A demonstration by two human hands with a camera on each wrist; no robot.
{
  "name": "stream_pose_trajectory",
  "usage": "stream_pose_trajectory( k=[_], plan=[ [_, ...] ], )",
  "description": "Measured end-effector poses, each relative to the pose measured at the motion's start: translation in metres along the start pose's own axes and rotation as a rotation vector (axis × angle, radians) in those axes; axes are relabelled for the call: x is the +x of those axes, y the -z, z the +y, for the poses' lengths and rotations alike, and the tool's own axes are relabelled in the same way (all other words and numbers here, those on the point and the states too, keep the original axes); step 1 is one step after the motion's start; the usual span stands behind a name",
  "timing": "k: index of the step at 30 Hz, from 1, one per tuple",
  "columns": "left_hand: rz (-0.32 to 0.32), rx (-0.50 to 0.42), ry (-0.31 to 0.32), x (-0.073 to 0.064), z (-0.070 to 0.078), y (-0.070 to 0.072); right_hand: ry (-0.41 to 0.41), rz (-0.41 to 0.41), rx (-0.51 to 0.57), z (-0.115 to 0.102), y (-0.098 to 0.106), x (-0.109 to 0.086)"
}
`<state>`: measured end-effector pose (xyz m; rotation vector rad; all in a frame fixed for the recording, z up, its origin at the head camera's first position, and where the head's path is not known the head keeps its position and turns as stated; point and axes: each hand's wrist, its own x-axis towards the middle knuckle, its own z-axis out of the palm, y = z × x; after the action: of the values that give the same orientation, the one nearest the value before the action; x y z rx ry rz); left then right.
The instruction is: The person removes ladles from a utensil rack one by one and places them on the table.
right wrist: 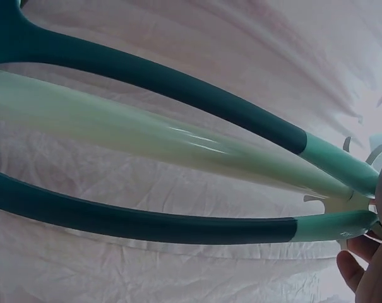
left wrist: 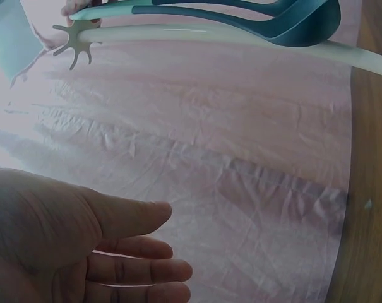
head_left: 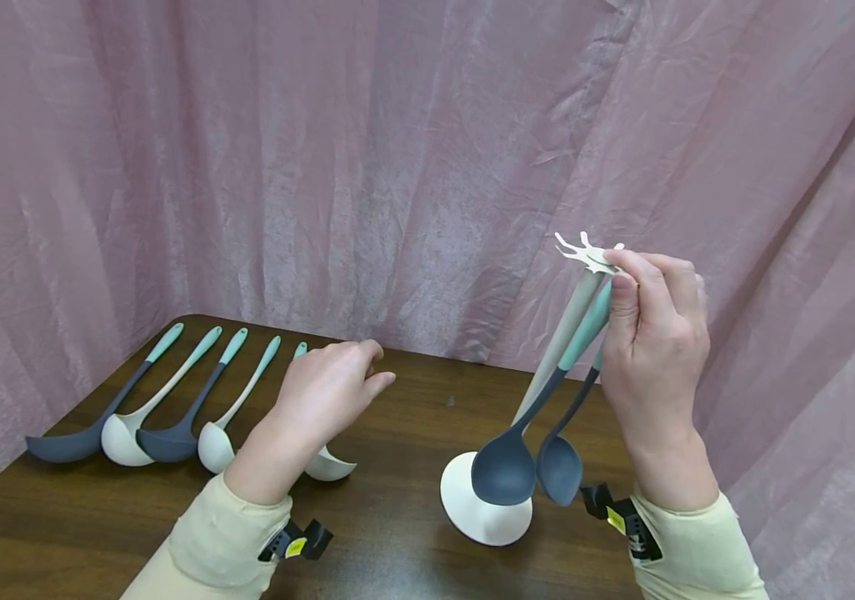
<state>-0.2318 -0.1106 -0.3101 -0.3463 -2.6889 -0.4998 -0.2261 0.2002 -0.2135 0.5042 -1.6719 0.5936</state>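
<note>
On the right, my right hand pinches at the top of a white utensil stand, beside its hooks. Two dark ladles hang there: a wider ladle and a smaller ladle. Both teal handle ends reach the fingers; the smaller ladle's handle runs partly behind the hand, and its exact grip is hidden. The stand's hooks also show in the left wrist view. Over the middle of the table, my left hand hovers with relaxed fingers, holding nothing. Behind it lies a partly hidden white ladle.
Several more utensils lie in a row at the left of the wooden table, including a dark ladle and a white ladle. The stand's round white base sits on the table. Pink curtains enclose the back and sides.
</note>
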Motion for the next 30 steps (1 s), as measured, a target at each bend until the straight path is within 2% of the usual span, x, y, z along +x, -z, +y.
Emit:
stream_pose_trajectory(
  k=[5,10,17,25,30],
  plan=[
    [-0.010,-0.008,0.006,-0.002,0.000,0.002,0.029,0.006,0.032,0.000,-0.003,0.000],
    [-0.019,-0.027,0.001,-0.006,0.002,0.004,0.051,0.009,0.150,0.001,-0.002,-0.001],
    [-0.018,-0.052,-0.024,-0.011,0.007,0.008,-0.008,0.011,0.419,0.004,0.003,0.002],
    [-0.014,-0.060,-0.063,-0.011,0.016,0.013,-0.061,0.017,0.581,0.009,0.012,0.008],
    [-0.010,-0.056,-0.067,-0.013,0.020,0.014,-0.078,-0.023,0.721,0.013,0.014,0.012]
  ],
)
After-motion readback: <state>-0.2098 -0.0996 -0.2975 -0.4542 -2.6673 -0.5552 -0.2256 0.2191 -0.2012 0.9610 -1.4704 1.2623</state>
